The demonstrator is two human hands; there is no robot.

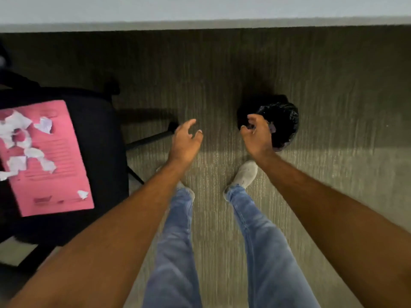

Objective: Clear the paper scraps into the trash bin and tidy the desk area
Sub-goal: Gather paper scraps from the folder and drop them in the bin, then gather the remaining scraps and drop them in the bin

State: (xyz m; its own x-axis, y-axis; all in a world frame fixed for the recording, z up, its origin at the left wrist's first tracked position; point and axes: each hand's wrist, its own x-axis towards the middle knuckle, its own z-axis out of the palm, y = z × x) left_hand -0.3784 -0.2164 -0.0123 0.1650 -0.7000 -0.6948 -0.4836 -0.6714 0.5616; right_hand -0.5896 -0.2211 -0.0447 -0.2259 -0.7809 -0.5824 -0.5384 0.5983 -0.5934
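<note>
A trash bin (282,123) lined with a black bag stands on the carpet under the desk edge. My right hand (258,136) hovers over its left rim, fingers curled apart, with nothing visible in them. A small pale scrap (272,127) shows just beyond the fingers, inside the bin. My left hand (185,141) floats over the carpet to the left of the bin, fingers spread and empty. On the black chair seat (100,134) at the left lies a pink folder (60,158) with several torn white paper scraps (20,141) scattered on it.
The desk's pale front edge (200,23) runs across the top. The chair's black base legs (151,138) reach out over the carpet toward my left hand. My legs in blue jeans and white shoes (244,174) stand on the grey carpet (344,85).
</note>
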